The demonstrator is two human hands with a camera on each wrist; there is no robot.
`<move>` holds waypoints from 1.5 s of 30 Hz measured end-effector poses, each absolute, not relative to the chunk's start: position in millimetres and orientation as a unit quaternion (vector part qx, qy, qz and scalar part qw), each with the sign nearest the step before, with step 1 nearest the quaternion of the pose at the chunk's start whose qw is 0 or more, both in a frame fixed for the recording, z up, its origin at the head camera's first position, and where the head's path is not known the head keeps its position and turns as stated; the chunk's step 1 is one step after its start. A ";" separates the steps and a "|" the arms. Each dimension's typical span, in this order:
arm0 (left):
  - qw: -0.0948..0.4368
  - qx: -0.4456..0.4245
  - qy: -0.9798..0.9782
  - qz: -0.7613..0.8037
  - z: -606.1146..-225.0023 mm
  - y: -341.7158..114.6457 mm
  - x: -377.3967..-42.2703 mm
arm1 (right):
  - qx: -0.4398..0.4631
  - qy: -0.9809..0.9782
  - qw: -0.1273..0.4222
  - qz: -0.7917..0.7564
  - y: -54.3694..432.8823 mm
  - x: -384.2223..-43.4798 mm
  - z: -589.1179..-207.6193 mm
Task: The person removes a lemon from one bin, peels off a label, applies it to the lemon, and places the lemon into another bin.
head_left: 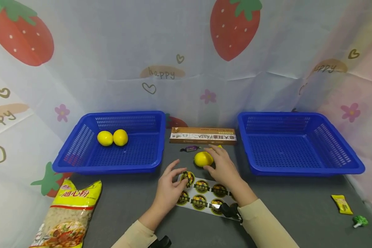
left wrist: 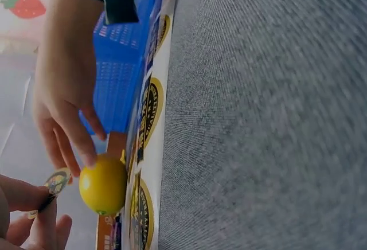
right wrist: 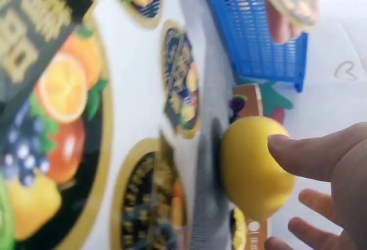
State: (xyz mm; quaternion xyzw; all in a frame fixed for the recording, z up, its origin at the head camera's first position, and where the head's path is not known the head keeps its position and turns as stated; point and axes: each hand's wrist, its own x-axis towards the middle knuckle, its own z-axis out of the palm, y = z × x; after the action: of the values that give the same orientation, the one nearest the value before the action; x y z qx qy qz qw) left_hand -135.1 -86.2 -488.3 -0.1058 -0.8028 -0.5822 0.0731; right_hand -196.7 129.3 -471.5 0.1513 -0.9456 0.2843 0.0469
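Note:
My left hand (head_left: 170, 187) pinches a round fruit-label sticker (left wrist: 57, 182) between thumb and finger, above the left end of a white sticker sheet (head_left: 199, 202). The sheet carries rows of black and gold round labels. Just behind it sits a yellow lemon (head_left: 203, 159). My right hand (head_left: 224, 168) is at the lemon's right side. In the right wrist view its thumb (right wrist: 304, 155) overlaps the lemon (right wrist: 255, 167), while the other fingers hang loosely beyond it. A small yellow item (head_left: 219, 146) is mostly hidden behind this hand.
Two lemons (head_left: 113, 138) lie in the left blue basket (head_left: 108, 169). Another blue basket (head_left: 307, 171) stands at right. A pasta box (head_left: 203, 135) and a purple-wrapped candy (head_left: 190, 148) lie between. At left is a noodle bag (head_left: 69, 213); at right, a yellow packet (head_left: 342, 204) and toy broccoli (head_left: 360, 221).

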 end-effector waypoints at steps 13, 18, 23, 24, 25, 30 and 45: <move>0.013 -0.018 -0.717 -0.697 -480.9 -85.4 -139.7 | 0.100 -0.951 0.014 0.292 126.0 -199.5 -481.7; -0.005 -0.006 -0.720 -0.694 -481.3 -85.1 -137.8 | 0.073 -0.929 -0.005 0.362 130.4 -198.5 -483.4; 0.018 -0.012 -0.736 -0.677 -482.3 -83.5 -138.5 | 0.069 -0.877 -0.026 0.476 138.0 -194.4 -479.5; 0.022 -0.010 -0.736 -0.676 -481.8 -83.3 -138.6 | 0.076 -0.865 -0.032 0.495 139.4 -193.3 -478.3; 0.023 -0.006 -0.736 -0.677 -481.5 -83.0 -138.7 | 0.083 -0.854 -0.041 0.513 140.6 -191.9 -477.0; 0.021 0.007 -0.737 -0.675 -480.1 -81.9 -139.4 | 0.091 -0.797 -0.089 0.591 143.2 -183.6 -470.9; -0.028 0.087 -0.590 -0.802 -473.1 -74.8 -145.3 | 0.095 -0.735 -0.133 0.658 146.2 -168.4 -472.6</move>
State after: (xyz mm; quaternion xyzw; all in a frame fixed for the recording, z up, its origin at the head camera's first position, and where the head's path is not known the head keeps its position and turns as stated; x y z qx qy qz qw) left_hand -145.3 -74.8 -473.1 0.0873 -0.5897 -0.8024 -0.0277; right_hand -168.4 146.2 -472.6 0.0949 -0.7348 0.6583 -0.1328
